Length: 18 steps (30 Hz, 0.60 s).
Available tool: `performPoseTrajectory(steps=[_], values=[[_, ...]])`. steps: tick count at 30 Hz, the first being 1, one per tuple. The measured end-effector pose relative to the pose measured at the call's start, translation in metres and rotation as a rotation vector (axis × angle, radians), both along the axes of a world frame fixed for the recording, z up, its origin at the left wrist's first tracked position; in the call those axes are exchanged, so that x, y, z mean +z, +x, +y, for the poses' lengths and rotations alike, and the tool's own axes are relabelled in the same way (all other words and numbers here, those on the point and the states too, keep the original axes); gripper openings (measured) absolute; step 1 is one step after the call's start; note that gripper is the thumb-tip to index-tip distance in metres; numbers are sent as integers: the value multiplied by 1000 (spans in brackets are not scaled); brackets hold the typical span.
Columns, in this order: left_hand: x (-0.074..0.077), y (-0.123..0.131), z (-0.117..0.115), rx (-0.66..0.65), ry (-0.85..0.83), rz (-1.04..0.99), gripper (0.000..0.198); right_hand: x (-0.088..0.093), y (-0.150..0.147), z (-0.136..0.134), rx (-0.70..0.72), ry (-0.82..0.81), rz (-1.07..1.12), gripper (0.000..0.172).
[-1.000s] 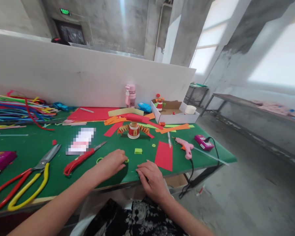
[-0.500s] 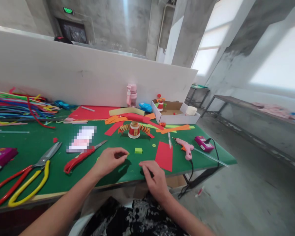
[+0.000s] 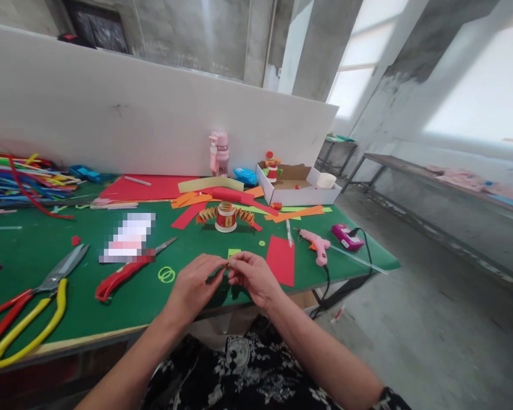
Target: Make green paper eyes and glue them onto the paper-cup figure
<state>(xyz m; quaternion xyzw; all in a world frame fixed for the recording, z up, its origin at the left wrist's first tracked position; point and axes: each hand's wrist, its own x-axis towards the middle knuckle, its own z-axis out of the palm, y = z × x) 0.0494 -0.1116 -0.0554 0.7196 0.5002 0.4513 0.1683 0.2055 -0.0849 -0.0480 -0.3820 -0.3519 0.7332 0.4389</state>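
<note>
My left hand [image 3: 196,286] and my right hand [image 3: 256,280] meet above the near table edge, thumbs and fingers pinched together. Between their fingertips is a tiny yellow-green paper piece, mostly hidden. Just behind the fingers, a light-green folded paper piece [image 3: 233,252] lies on the table, partly covered. Farther back stands a red-and-white paper cup [image 3: 226,220] with accordion-folded paper arms on both sides. Left of my hands lie thin light-green paper rings [image 3: 166,275]. A red paper sheet [image 3: 281,262] lies to the right.
A pink glue gun [image 3: 316,244] with a cord lies at the right beside a purple box [image 3: 347,237]. Red-handled scissors [image 3: 130,272] and large shears [image 3: 47,302] are on the left. Behind are orange strips [image 3: 297,213], a white tray [image 3: 299,196] and a pink bottle [image 3: 219,154].
My right hand has moved up and left to meet my left hand, and its fingers have closed. The view has shifted slightly, uncovering the green rings.
</note>
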Motion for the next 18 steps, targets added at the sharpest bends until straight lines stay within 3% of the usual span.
performPoseTrajectory(steps=[6,13,18], values=[[4,-3,4,2,-459,-441,48,-2,0,1,-81,119,-130,33],[16,0,18,42,-475,-490,38,8,-5,13,-99,198,-185,30],[26,2,25,31,-488,-552,42,16,-4,19,-38,205,-144,34]])
